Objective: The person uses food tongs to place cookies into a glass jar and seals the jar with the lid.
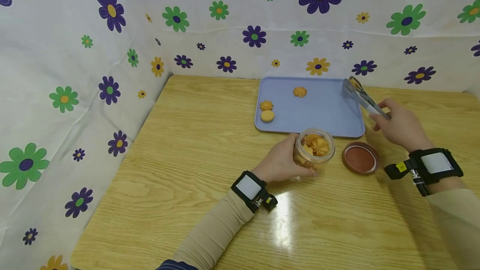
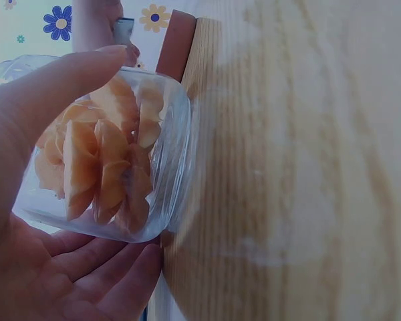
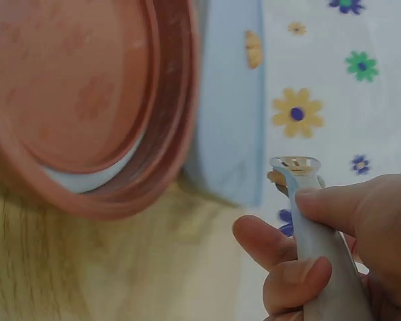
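My left hand [image 1: 281, 159] grips a clear glass jar [image 1: 304, 161] on the table, thumb and fingers around its side. Inside the open jar are several golden piped cookies [image 2: 80, 160]. My right hand [image 1: 403, 127] holds metal tongs [image 1: 369, 104] by the handle. Between the tong tips is one cookie [image 1: 353, 82], above the blue tray's [image 1: 318, 113] back right corner; whether it touches the tray I cannot tell. On that tray lie a single cookie [image 1: 300, 91] near the back edge and two more, a ridged one [image 1: 266, 105] and a smoother one [image 1: 267, 116], at the left.
A reddish-brown jar lid [image 1: 360, 158] lies inner side up on the wooden table [image 1: 187, 145], right of the jar and in front of the tray. Flower-printed cloth [image 1: 240, 24] hangs behind the table and along its left side.
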Available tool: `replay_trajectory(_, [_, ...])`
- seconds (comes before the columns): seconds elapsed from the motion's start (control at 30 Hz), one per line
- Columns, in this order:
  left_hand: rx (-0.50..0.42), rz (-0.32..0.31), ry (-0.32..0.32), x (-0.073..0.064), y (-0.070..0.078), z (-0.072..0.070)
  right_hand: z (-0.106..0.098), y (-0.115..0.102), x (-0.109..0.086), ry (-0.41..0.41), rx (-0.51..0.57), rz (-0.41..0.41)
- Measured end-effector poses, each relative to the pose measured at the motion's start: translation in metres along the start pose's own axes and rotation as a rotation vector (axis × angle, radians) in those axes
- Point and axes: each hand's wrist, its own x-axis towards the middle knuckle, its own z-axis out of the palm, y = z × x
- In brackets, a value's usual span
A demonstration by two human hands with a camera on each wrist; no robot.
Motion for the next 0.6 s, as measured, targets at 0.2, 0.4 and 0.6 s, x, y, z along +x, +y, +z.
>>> replay_trajectory(0.2, [-0.002,0.005,0.003,0.0,0.0,0.0,-0.009,-0.011,-0.023,0.015,0.009,-0.054])
replay_trajectory(0.4, [-0.003,0.013,0.003,0.0,0.0,0.0,-0.02,-0.026,-0.052,0.044,0.016,-0.141])
replay_trajectory(0.6, [0.0,0.004,0.004,0.001,0.0,0.0,-0.025,-0.043,-0.082,0.047,-0.004,-0.215])
